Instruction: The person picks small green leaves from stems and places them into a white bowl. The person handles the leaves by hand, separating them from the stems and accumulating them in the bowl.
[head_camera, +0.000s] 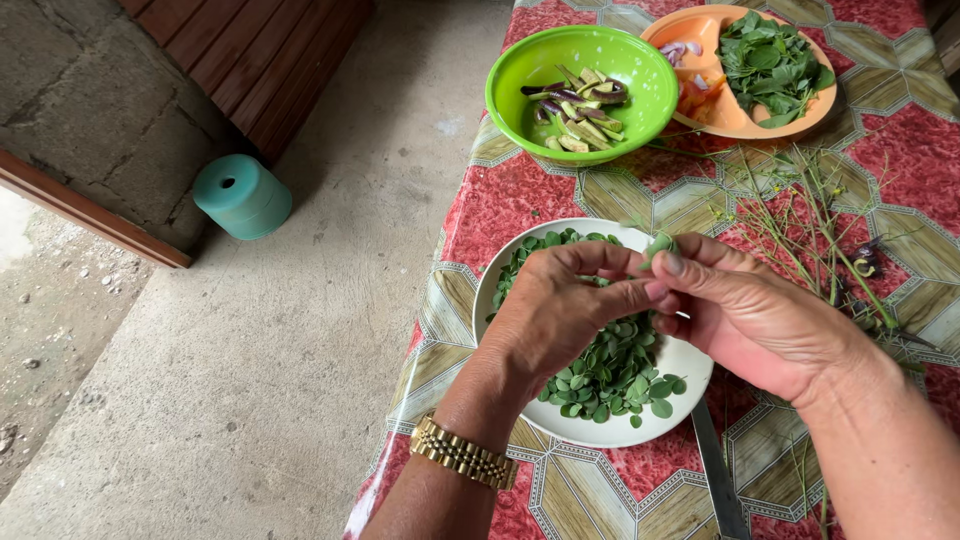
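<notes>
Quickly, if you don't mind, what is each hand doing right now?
Left hand: closed, fingertips pinching a small green sprig above the white plate.
Right hand: closed, pinching the same sprig.

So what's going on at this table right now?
A person is working over a white plate heaped with small round green leaves. The left hand and right hand meet above it, fingers pinching a small green sprig. Bare stripped stems lie to the right on the patterned tablecloth. Farther back sit a green bowl of sliced vegetables and an orange divided plate of larger leaves. A knife lies beside the plate.
</notes>
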